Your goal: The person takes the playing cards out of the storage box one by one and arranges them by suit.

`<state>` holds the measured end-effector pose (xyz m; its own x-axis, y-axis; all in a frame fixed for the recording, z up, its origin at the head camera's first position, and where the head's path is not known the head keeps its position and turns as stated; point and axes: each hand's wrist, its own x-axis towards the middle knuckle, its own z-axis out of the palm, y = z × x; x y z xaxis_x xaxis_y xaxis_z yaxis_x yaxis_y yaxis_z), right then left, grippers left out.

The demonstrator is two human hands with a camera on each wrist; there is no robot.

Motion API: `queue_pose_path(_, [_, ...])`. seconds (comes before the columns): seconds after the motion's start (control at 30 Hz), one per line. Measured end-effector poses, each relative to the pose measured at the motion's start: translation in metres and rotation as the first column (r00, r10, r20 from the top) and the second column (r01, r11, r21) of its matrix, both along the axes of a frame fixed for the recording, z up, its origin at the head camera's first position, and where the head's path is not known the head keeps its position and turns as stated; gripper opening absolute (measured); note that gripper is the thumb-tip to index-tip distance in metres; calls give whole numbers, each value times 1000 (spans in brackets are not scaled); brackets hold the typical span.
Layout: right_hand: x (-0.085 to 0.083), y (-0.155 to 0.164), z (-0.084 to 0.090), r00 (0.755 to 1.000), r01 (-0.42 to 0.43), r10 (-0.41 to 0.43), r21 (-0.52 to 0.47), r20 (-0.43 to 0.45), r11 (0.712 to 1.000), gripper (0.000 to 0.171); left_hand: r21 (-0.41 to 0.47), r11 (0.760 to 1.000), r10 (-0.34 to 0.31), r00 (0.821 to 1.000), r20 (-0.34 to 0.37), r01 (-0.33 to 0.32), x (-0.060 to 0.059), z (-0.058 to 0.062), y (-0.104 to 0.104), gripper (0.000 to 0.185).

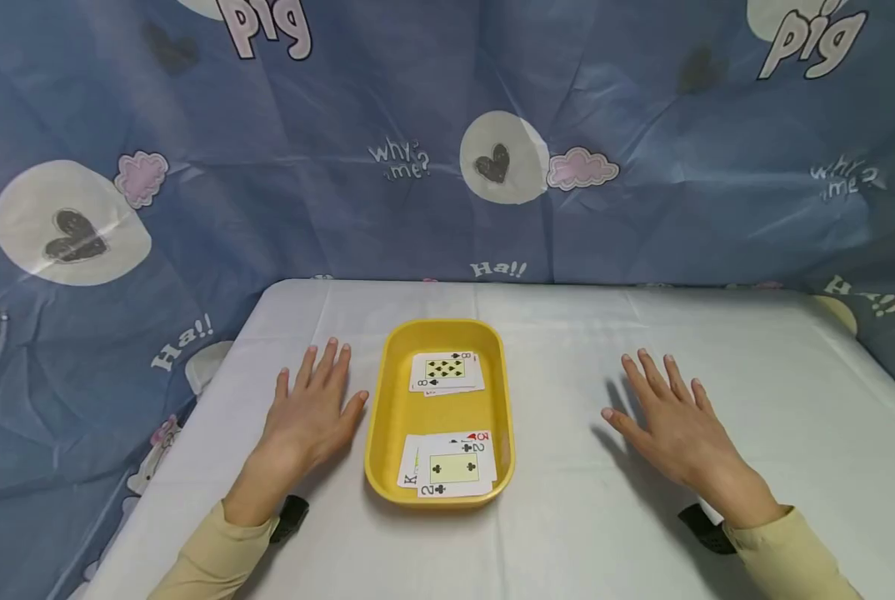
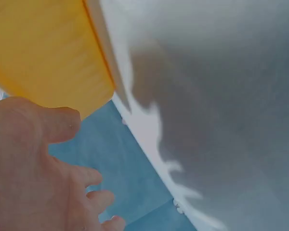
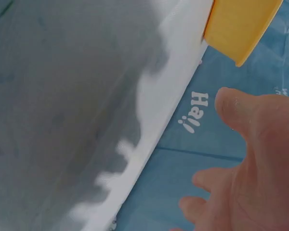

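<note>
A yellow tray (image 1: 447,414) with rounded corners stands left of the middle of the white table. Inside it lie two groups of playing cards. The far group has an eight of spades (image 1: 445,369) on top. In the near group, a two of clubs (image 1: 455,468) covers most of a king (image 1: 408,477) and a card with a red 3 in its corner. My left hand (image 1: 308,417) is held palm down beside the tray's left side, fingers spread and holding nothing. Farther off to the right, my right hand (image 1: 676,433) hovers with fingers spread, also holding nothing.
White cloth covers the table (image 1: 567,533). Behind it and along its left side hangs a blue patterned curtain (image 1: 387,100) with hearts, clouds and lettering. Dark wrist devices show under both wrists, the left device (image 1: 290,518) and the right device (image 1: 706,529).
</note>
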<state>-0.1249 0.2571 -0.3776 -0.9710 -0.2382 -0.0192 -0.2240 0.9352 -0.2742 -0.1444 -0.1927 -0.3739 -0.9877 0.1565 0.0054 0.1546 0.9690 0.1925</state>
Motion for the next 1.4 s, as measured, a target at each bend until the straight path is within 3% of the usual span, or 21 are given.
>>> queue_pose_path(0.27, [-11,-5,9,995,-42,42,5,-95,999,82,55,998,-2,1000,7,2,5,17,-7,73])
queue_pose_path(0.4, [-18,-11,14,984,-95,96,11,-150,995,80,135,989,-60,998,36,54,13,21,-5,72])
queue_pose_path(0.53, [-30,-20,16,958,-204,197,-14,-207,979,77,263,958,-137,988,68,115,23,20,-1,71])
queue_pose_path(0.63, [-40,-28,15,930,-296,274,-58,-245,953,75,370,917,-203,973,110,149,31,20,2,71])
queue_pose_path(0.77, [-50,-39,15,902,-387,346,-128,-258,913,74,498,857,-259,946,195,132,38,20,5,74])
queue_pose_path(0.97, [-60,-55,17,873,-480,435,-239,-221,844,76,661,750,-283,906,314,5,43,18,9,82])
queue_pose_path(1.1, [-66,-64,17,858,-511,461,-281,-226,813,74,724,687,-288,891,351,-63,45,16,9,84])
queue_pose_path(1.2, [-71,-71,17,849,-528,475,-314,-233,789,71,769,627,-287,880,378,-125,47,15,10,86])
queue_pose_path(1.27, [-75,-77,15,837,-547,491,-344,-241,763,69,792,586,-283,874,395,-169,49,14,11,86])
queue_pose_path(1.4, [-81,-93,15,822,-568,516,-418,-241,709,65,809,535,-255,867,429,-243,51,10,11,86])
